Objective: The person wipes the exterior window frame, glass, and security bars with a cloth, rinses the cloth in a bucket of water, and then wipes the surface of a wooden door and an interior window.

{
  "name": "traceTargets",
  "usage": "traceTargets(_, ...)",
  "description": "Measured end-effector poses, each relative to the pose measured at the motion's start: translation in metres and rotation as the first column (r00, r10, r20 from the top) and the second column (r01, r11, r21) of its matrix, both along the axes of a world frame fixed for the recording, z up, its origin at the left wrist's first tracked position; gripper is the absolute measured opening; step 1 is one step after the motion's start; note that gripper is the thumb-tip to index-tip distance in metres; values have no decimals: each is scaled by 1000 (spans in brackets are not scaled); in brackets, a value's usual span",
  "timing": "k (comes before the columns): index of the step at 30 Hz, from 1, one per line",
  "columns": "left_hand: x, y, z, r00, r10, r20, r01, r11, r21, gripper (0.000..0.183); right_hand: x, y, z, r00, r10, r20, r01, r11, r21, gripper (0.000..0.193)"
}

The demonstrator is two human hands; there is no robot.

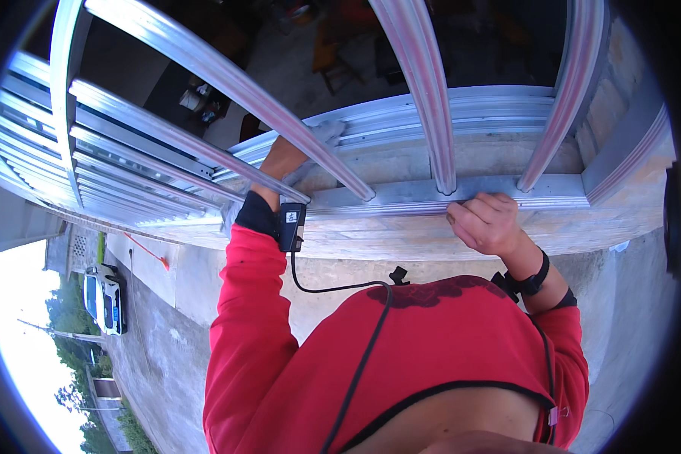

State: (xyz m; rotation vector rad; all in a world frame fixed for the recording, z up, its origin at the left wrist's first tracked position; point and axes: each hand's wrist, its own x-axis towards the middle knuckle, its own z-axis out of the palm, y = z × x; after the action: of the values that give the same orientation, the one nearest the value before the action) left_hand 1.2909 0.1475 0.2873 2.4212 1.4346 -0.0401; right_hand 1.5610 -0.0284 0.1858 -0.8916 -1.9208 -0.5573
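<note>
A silver metal window grille with upright bars (418,91) stands in front of me. My left hand (286,157) reaches between its bars toward the window's aluminium track (477,110). A thin greyish cloth (327,133) is bunched at its fingers, over the track; the cloth and a bar partly hide those fingers. My right hand (486,223) is closed, its fingers curled at the front edge of the grille's bottom rail (401,198), between two bars. What lies under its fingertips is hidden.
A black box (291,227) with a cable sits at my left wrist, close to the rail. A black strap (536,277) circles my right wrist. Behind the grille, a dim room holds a wooden stool (329,64). Far left, a white car (104,299) stands on concrete.
</note>
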Motion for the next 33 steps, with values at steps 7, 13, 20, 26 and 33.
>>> traceTargets(7,-16,8,-29,690,109,716,212,915,-344,43,-9,7,8,1000,9,29,-10,999,48,20)
traceTargets(13,-85,-59,-13,183,321,929,-247,930,-273,25,-4,-3,7,997,61,43,-61,998,8,19)
traceTargets(20,-11,-128,-28,811,-100,577,-346,712,610,13,-10,4,7,999,15,49,-16,999,27,22)
traceTargets(26,9,-24,-67,905,-245,348,-32,777,629,20,-6,-2,2,998,52,32,-51,998,-25,20)
traceTargets(33,20,-4,-61,991,120,-64,-59,804,591,25,-1,-17,-3,999,13,33,-11,997,-76,21)
